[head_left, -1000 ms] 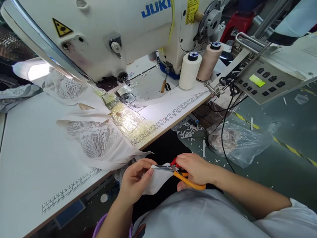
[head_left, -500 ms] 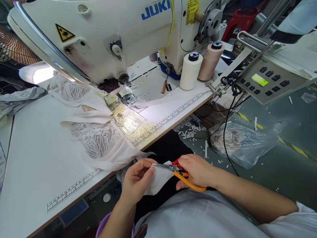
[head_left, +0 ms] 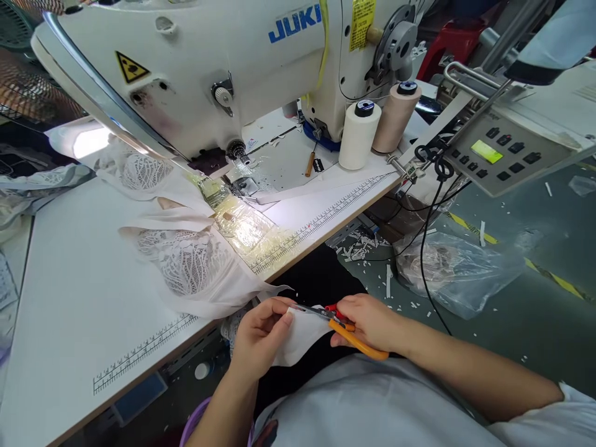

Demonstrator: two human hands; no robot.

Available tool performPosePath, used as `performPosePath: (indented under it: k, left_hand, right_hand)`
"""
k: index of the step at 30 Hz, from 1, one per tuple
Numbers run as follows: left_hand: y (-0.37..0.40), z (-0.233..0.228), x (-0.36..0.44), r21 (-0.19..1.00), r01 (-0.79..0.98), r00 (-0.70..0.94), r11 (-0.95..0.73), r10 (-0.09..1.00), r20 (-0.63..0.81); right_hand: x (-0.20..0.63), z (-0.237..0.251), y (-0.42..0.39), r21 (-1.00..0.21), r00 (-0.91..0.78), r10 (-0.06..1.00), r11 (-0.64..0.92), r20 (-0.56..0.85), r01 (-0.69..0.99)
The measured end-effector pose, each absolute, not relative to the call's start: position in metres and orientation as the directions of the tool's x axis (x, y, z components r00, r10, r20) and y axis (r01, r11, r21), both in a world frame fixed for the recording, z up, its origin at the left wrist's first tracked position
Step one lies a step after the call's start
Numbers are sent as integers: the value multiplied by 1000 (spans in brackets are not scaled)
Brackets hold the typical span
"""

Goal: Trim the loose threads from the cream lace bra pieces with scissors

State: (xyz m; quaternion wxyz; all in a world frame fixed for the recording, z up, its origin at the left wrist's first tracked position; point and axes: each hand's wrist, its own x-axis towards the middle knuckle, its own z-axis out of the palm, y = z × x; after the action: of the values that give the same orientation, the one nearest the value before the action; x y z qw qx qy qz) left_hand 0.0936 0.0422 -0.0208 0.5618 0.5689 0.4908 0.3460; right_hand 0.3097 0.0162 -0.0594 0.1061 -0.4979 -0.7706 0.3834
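White and broad, the surface (head_left: 69, 298) is carrying a Juki sewing machine (head_left: 209, 68) at its far edge and a lace garment (head_left: 186, 267) trailing over its near edge. Just below that edge, the left hand (head_left: 261, 338) is pinching a white fabric piece (head_left: 300, 335), while the right hand (head_left: 367, 323) is gripping orange thread snips (head_left: 342, 323), blades touching the fabric.

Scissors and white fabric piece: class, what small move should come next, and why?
Probably close the scissors to snip: the right hand has their blades lying at the top edge of the white fabric piece, which the left hand pinches just beside them.
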Motion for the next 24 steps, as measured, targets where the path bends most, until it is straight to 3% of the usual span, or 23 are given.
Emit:
performPosePath:
  k: [5,13,19,24]
  left_hand:
    - [41,-28,91,988,118,297,103,946,-134]
    - [36,-18,94,984,105,208,147,964,-166]
    - [36,-21,92,990,91,224,105,967,-123]
    - [34,-13,97,971,162,145,175,969,-199]
  right_hand:
    - [319,-51,19,-797,-411,906,171,-104,579]
    - [313,-48,18,-578,-474,858,289,-197,763]
    - [311,-47,16,-551,-458,859,274,-229,789]
    - [309,-52,15,-558,-453,862,267,-227,786]
